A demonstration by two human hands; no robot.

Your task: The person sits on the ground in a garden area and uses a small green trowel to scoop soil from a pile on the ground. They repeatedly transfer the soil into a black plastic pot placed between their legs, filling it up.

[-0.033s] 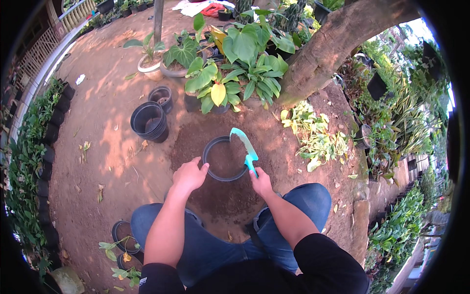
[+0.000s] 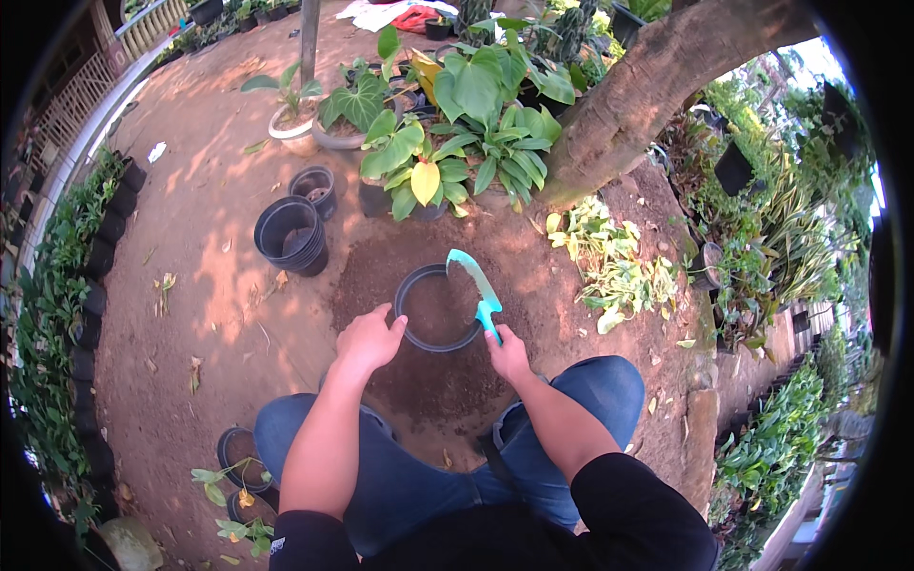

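A round black plastic plant pot (image 2: 440, 348) stands between my knees, with brown soil (image 2: 433, 309) inside it. My right hand (image 2: 509, 355) is closed around the handle of a turquoise hand trowel (image 2: 474, 273). The trowel's blade, smeared with soil, lies over the pot's right rim and points away from me. At the left side of the pot is my left hand (image 2: 369, 342), its thumb tip against the rim and apart from the forefinger. The other fingers are partly hidden under that hand.
Dark loose soil (image 2: 409, 385) surrounds the pot. Stacked black pots (image 2: 276, 243) stand at far left, near leafy potted plants (image 2: 476, 86) and a leaning tree trunk (image 2: 628, 100). Cut variegated leaves (image 2: 609, 262) lie at right. Small potted plants (image 2: 240, 447) sit by my left knee.
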